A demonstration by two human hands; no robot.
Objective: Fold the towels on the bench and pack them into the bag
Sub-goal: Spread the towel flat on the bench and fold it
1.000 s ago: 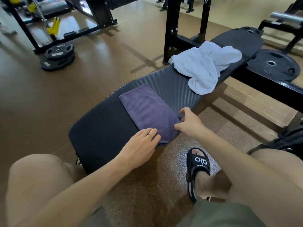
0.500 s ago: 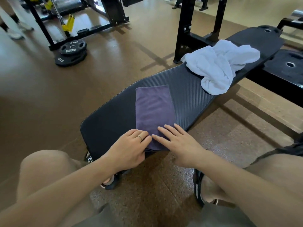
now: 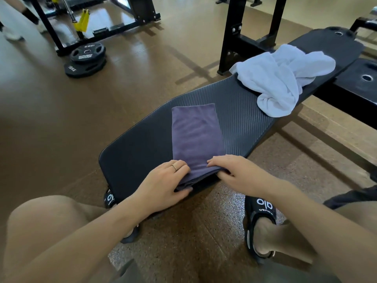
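Hands grip purple towel (image 3: 195, 135) at near desk (image 3: 142, 148) edge: left hand (image 3: 165, 183) and right hand (image 3: 234, 172) fingers clamped on its near end. White towel (image 3: 283, 78) lies crumpled farther along. Plates (image 3: 86, 60) on floor, one marked "15KG". Slides (image 3: 262, 209) read "alo".

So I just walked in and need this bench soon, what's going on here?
A person is folding towels on the bench. Both hands grip the near end of the purple towel, already folded into a narrow strip: the left hand at its left corner, the right hand at its right. The white towel lies crumpled farther along the bench, not yet folded. No bag shows clearly.
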